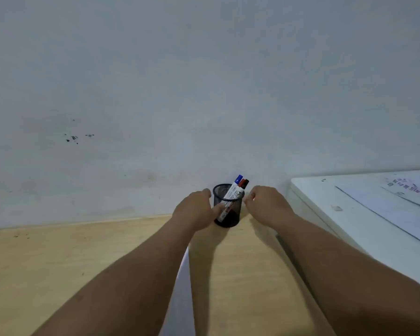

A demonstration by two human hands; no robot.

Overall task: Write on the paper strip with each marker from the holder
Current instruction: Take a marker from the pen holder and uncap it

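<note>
A black mesh holder (pixel 230 212) stands on the wooden table near the wall. Three markers lean in it, with a blue cap (pixel 238 178), a red cap (pixel 241 182) and a black cap (pixel 246 183). My left hand (pixel 195 209) wraps the holder's left side, thumb across the mesh. My right hand (pixel 268 202) is just right of the rim, fingers curled, touching or almost touching it. A white paper strip (pixel 183 294) runs along the table between my forearms, partly hidden by my left arm.
The wooden table (pixel 46 258) meets a grey-white wall (pixel 204 93) right behind the holder. A white cabinet top (pixel 364 214) with printed sheets (pixel 403 197) stands higher at the right.
</note>
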